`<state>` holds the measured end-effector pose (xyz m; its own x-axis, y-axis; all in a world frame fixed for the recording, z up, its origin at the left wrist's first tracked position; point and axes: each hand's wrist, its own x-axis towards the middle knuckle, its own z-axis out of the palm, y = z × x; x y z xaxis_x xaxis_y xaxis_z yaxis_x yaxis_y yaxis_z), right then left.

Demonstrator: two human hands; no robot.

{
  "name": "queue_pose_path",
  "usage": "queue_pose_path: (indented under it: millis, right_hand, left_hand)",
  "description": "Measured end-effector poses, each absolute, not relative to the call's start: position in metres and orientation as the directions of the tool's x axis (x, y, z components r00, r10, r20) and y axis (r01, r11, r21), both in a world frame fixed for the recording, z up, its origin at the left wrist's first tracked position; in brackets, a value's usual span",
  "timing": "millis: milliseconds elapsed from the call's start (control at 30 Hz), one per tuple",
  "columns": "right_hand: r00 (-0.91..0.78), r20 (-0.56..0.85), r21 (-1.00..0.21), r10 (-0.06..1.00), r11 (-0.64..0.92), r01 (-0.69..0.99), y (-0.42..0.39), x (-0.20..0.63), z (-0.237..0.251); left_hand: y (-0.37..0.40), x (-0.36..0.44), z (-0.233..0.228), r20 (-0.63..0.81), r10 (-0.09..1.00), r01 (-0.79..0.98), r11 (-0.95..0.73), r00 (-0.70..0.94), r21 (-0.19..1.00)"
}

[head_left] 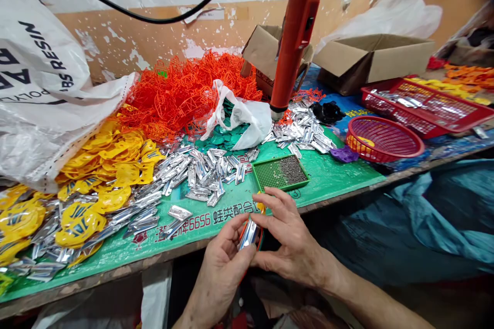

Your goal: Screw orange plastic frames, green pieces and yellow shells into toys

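My left hand (219,270) is closed around a small piece with a silver metal strip (249,235), just in front of the table edge. Orange-red shows along the rim of this piece, and a bit of yellow at its top. On its right side my right hand (287,239) grips the same piece between thumb and fingers. Fingers hide much of the piece. Beyond my hands lies a green tray (266,179) with small metal screws (289,170). Above it hangs an orange electric screwdriver (295,43), its tip pointing down.
Silver metal parts (216,169) lie in heaps across the green table sheet (324,185). Yellow plastic parts (111,159) spill from a white sack (34,87) at left. Behind are orange plastic frames (181,95) and cardboard boxes (401,61). A red basket (386,136) stands right.
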<state>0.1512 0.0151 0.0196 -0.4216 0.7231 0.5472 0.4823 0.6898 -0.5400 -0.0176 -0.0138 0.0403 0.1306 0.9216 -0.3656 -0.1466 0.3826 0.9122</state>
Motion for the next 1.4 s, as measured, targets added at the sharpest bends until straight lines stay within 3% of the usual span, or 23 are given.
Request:
queue_pose_path:
  millis: [200,533,933,1233,1400]
  right_hand:
    - [-0.462,0.472,-0.684,0.751,0.642,0.345,0.022,0.166,0.025]
    - [-0.386,0.228,-0.914,0.894,0.333,0.231,0.023,0.171,0.021]
    - [-0.448,0.334,-0.857,0.829,0.465,0.221,0.026,0.165,0.022]
    - [-0.467,0.404,-0.772,0.786,0.567,0.287,0.020,0.164,0.026]
    - [-0.478,0.435,-0.716,0.763,0.615,0.330,0.018,0.164,0.024]
  left_hand:
    - [-0.015,-0.022,0.039,-0.360,0.923,-0.149,0.378,0.137,0.913]
    - [-0.017,-0.023,0.042,-0.369,0.919,-0.086,0.383,0.139,0.920]
    - [-0.022,-0.021,0.039,-0.366,0.920,-0.160,0.385,0.137,0.909]
    - [-0.024,-0.035,0.024,-0.071,0.977,0.230,0.023,0.201,0.973]
    - [-0.026,-0.035,0.023,-0.058,0.969,0.316,-0.021,0.238,0.948]
